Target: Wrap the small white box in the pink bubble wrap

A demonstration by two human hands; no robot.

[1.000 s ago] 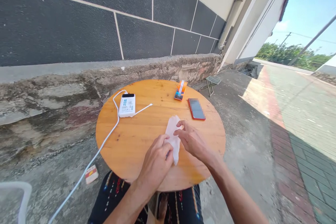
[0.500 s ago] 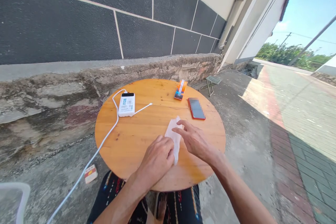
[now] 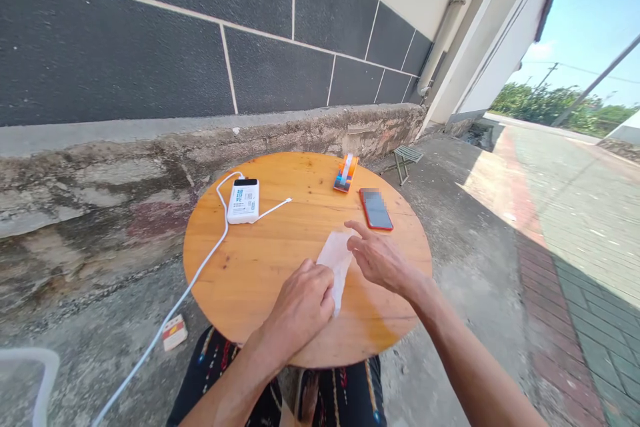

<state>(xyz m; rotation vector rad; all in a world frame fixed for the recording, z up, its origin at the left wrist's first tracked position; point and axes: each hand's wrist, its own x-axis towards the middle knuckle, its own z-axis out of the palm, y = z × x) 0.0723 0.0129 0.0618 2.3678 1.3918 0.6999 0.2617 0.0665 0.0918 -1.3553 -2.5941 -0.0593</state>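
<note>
A white tissue (image 3: 336,260) lies on the round wooden table (image 3: 260,267). My left hand (image 3: 300,307) rests on its near end with fingers curled, pinning or pinching it. My right hand (image 3: 380,259) sits on the tissue's far right edge, fingers stretched out flat. A red phone (image 3: 375,209) lies just beyond my right hand.
A white power bank (image 3: 243,201) with a white cable (image 3: 200,267) trailing off the table's left side. An orange packet (image 3: 345,173) lies at the far edge. A small card (image 3: 175,331) is on the ground. A folding stool (image 3: 406,159) stands beyond, by the dark tiled wall.
My right hand has slid right and away across the tissue, and the tissue looks spread wider. My left hand stayed on the near end.
</note>
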